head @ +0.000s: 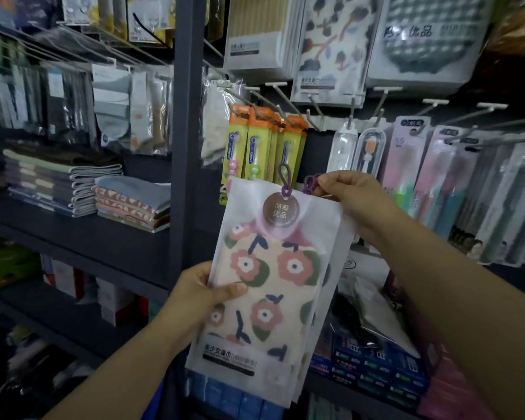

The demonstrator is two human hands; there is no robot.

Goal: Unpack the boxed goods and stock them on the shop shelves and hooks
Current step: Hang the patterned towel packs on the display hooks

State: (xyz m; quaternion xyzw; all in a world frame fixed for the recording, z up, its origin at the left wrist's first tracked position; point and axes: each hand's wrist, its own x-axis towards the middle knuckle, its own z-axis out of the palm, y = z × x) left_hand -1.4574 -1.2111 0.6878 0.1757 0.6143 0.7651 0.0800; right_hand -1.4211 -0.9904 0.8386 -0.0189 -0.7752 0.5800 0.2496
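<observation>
A stack of bagged floral towels (270, 286) in frosted white packets is held up in front of the shelving. My left hand (206, 294) grips the stack's left edge, thumb across the front packet. My right hand (350, 197) pinches the purple hanging loops (311, 183) at the top right of the stack. The front packet's own purple loop (285, 180) sticks up above a round brown label. Several bare metal hooks (315, 112) jut out just above the packets.
Yellow boxed toothbrushes (264, 144) hang behind the packets, with more toothbrush packs (455, 183) to the right. Bagged towels (331, 47) hang higher up. Folded cloths (73, 183) lie on the left shelf. Blue boxes (373, 374) sit on a lower shelf.
</observation>
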